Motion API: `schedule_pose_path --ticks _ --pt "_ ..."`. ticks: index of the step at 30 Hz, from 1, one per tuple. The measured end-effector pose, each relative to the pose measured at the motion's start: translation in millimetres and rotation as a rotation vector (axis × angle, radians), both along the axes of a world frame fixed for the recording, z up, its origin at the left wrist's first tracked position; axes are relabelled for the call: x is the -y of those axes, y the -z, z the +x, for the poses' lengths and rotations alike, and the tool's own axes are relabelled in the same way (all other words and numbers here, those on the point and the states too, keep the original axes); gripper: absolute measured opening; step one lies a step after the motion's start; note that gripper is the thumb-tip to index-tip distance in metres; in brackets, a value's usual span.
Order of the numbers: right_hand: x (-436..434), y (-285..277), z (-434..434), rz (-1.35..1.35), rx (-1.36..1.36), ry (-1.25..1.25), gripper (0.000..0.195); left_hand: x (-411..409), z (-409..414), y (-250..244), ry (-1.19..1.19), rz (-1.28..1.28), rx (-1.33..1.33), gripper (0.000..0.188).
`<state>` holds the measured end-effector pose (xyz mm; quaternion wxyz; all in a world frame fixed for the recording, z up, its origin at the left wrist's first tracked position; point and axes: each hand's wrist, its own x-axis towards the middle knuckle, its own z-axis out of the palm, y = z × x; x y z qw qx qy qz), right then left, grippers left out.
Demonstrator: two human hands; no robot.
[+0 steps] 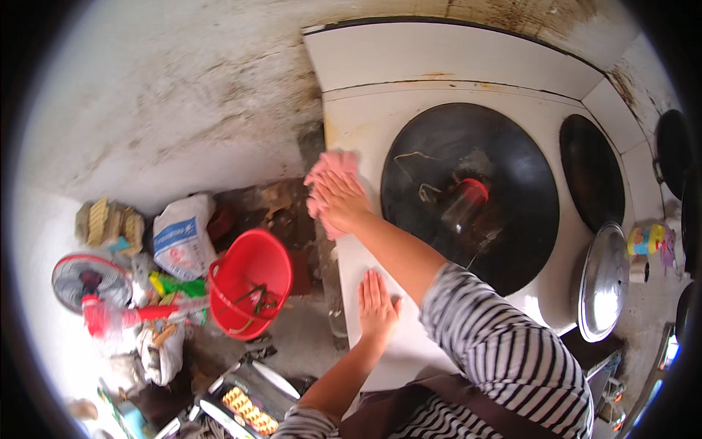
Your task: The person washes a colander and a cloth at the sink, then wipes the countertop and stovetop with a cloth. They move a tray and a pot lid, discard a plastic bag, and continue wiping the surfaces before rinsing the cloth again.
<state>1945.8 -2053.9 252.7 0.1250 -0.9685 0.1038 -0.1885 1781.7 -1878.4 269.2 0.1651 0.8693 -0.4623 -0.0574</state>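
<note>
My right hand [339, 200] presses with its palm on a pink cloth [340, 162] at the left edge of the white stove top [359, 126]. Part of the cloth hangs over that edge. My left hand [375, 302] lies flat on the bare white surface nearer to me, with nothing in it. To the right of the cloth a large black wok [515, 148] is set into the stove top. Inside it is a clear container with a red rim [466, 203], along with some thin strands. A second, smaller dark wok [592, 170] sits farther right.
A domed metal lid [603, 282] leans at the right side. On the floor at left are a red bucket [249, 274] holding scraps, a white printed sack [184, 236] and a fan [90, 280]. White tiles [449, 55] rise behind the stove. More dark pans [674, 145] are at far right.
</note>
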Motion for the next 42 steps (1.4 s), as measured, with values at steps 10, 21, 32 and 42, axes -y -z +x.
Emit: schedule_pose_path --ticks 10,21,32,42 --pt "144 -41 83 -0.016 -0.139 -0.048 0.056 0 17 -8 0.073 0.065 -0.139 0.075" --pt "258 15 116 0.082 -0.426 1.074 0.06 -1 22 -6 0.039 0.034 -0.193 0.07" --pt "146 15 138 0.018 -0.255 0.341 0.058 -15 22 -8 0.013 -0.047 -0.203 0.07" --pt "5 0 11 -0.213 -0.234 0.0 0.059 -13 9 -3 -0.095 -0.206 -0.197 0.083"
